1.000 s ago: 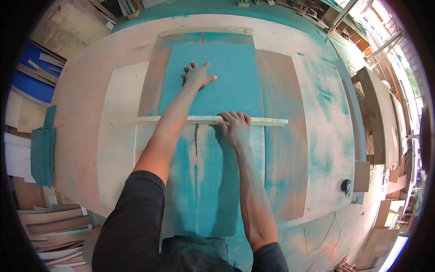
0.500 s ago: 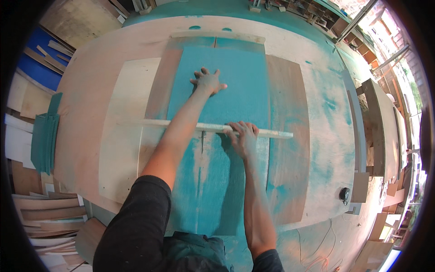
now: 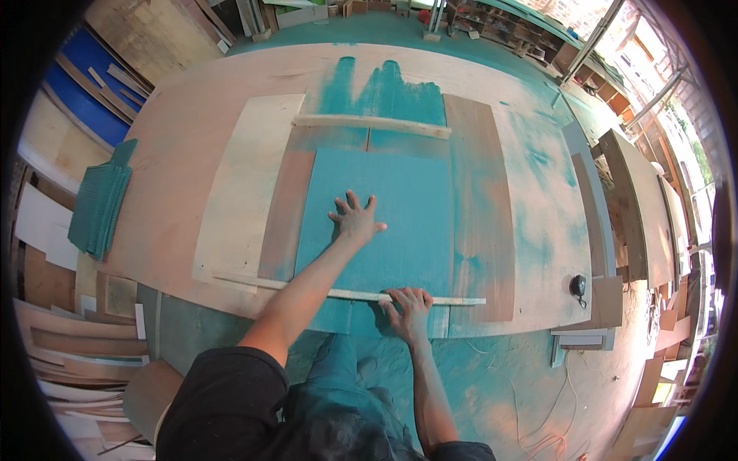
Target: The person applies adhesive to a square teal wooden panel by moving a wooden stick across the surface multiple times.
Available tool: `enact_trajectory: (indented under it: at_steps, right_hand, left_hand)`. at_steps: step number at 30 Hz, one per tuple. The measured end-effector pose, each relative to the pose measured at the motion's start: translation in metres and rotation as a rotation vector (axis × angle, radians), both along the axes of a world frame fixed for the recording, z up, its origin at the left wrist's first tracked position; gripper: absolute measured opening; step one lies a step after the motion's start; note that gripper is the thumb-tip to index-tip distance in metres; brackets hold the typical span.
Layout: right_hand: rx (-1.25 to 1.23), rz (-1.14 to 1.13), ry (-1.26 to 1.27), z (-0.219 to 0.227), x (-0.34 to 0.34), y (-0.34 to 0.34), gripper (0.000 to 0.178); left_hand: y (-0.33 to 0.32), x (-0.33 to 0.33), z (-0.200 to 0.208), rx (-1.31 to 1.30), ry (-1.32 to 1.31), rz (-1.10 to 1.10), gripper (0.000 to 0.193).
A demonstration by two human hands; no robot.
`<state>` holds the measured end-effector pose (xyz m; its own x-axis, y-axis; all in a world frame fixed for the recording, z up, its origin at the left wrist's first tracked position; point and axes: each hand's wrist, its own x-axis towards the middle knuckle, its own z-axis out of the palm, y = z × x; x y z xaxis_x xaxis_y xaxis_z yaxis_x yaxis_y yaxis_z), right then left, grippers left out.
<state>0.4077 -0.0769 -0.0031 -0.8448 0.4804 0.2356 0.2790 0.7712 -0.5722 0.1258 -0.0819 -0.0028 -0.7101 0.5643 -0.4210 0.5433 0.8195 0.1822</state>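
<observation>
My left hand (image 3: 355, 223) lies on a teal panel (image 3: 400, 192) with its fingers spread. My right hand (image 3: 409, 309) has its fingers curled over a long thin wooden strip (image 3: 357, 294), which crosses the panel near the table's front edge. The strip passes under my left forearm. Beyond the panel's far edge, a second pale strip (image 3: 369, 124) runs crosswise. A light plywood board (image 3: 242, 184) lies to the left, and a brown board with teal smears (image 3: 484, 200) to the right.
The big worktable (image 3: 184, 131) is stained teal at its far side and right. A black tape measure (image 3: 578, 286) sits near its right corner. Stacked teal slats (image 3: 101, 207) stand at the left edge. Orange cords (image 3: 550, 444) lie on the floor, lower right.
The teal panel and both crosswise strips have slid toward me, along with my hands. Teal streaks on the table now show beyond the far strip. My view has shifted too.
</observation>
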Motion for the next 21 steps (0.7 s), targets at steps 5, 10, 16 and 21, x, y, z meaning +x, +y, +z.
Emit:
enact_trajectory:
  at_steps: [5, 10, 16, 21]
  right_hand:
    - [-0.043, 0.013, -0.040, 0.011, 0.074, -0.058, 0.029]
    - [-0.041, -0.001, -0.034, 0.013, 0.124, -0.095, 0.028]
    - [-0.055, -0.008, -0.075, 0.021, 0.137, -0.107, 0.032]
    - [0.170, -0.419, -0.155, 0.009, 0.135, -0.068, 0.046]
  left_hand:
    - [-0.060, 0.075, 0.001, -0.010, -0.018, -0.011, 0.094]
    - [-0.095, 0.122, -0.006, 0.031, -0.022, -0.015, 0.097]
    - [-0.111, 0.141, -0.004, 0.031, 0.005, 0.005, 0.099]
    - [-0.153, 0.132, -0.015, 0.203, 0.102, 0.072, 0.098]
